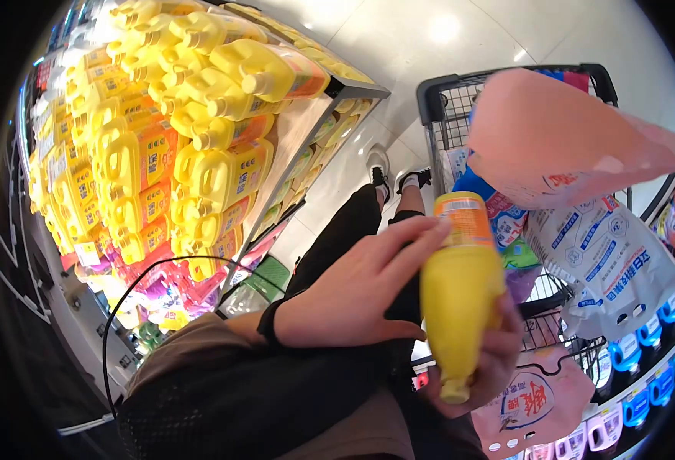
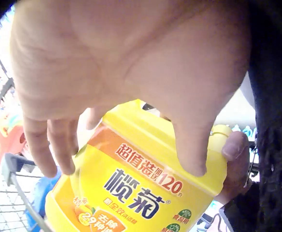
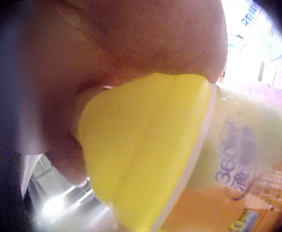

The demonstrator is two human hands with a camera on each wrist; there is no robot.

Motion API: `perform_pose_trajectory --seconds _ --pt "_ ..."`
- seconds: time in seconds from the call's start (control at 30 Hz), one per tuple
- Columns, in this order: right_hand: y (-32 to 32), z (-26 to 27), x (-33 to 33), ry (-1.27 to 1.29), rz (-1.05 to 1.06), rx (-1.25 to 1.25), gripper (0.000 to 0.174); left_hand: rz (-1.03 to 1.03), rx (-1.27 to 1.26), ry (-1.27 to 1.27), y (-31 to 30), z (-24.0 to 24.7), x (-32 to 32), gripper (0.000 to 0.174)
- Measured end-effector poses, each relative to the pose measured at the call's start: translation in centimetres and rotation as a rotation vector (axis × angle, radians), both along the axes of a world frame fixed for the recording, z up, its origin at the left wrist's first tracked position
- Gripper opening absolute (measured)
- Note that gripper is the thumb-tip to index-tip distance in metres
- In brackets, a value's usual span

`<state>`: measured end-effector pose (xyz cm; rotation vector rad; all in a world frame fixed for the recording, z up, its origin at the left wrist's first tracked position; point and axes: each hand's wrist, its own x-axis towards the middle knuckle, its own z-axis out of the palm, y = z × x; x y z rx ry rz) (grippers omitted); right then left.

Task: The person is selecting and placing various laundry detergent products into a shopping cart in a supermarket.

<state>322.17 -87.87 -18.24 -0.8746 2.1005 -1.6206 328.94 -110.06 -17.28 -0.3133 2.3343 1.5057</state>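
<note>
A yellow bottle of dish soap [image 1: 462, 299] is held over my lap, its cap pointing back toward me and its orange label end away. My right hand [image 1: 498, 349] grips it near the neck, fingers curled round its side. The left hand [image 1: 357, 284] reaches across to the bottle with fingers fairly straight, fingertips right at the label. In the left wrist view, the left thumb [image 2: 191, 145] overlaps the printed front of the dish soap [image 2: 136, 188]. Yellow plastic and a clear wrapped part of the dish soap [image 3: 145, 150] fill the right wrist view.
A shopping cart [image 1: 429, 111] ahead right carries a large pink bag [image 1: 552, 138], a white printed bag [image 1: 613, 261] and other packs. To the left rises a stack of yellow jugs [image 1: 146, 153] on a display with a metal-edged corner [image 1: 360, 92]. Blue bottles [image 1: 648, 330] line a shelf at right.
</note>
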Motion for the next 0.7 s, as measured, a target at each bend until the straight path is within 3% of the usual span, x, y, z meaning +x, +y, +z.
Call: perform_pose_trajectory --seconds 0.07,0.17,0.33,0.4,0.43,0.47,0.57,0.7 --pt "-2.2 1.2 0.3 -0.008 0.147 0.023 0.022 0.121 -0.091 0.101 -1.2 -0.1 3.0 0.116" --pt "-7.4 1.1 0.4 -0.047 0.319 -0.023 0.028 0.226 -0.125 0.178 -3.8 -0.8 7.2 0.11" --pt "-16.7 -1.3 2.5 -0.05 0.751 -0.036 0.044 0.641 -0.029 0.209 -8.1 -4.1 15.2 0.101" --pt "-19.9 -3.6 4.1 -0.008 0.772 -0.055 0.046 0.586 -0.21 0.436 -10.6 -5.3 17.0 0.097" --pt "-21.4 -5.0 5.1 0.032 0.774 -0.093 0.049 0.671 -0.254 0.48 -11.6 -5.3 17.4 0.077" --pt "-22.9 -6.1 5.8 0.048 0.786 -0.086 0.049 0.685 -0.251 0.495 -12.7 -5.7 18.3 0.077" --pt "-27.4 -9.0 7.7 0.045 0.863 -0.12 0.053 0.593 -0.549 0.481 -16.5 -6.4 20.0 0.044" --pt "-31.0 -12.0 9.2 0.088 0.941 -0.088 0.056 0.46 -0.661 0.388 -19.9 -8.0 22.2 0.046"
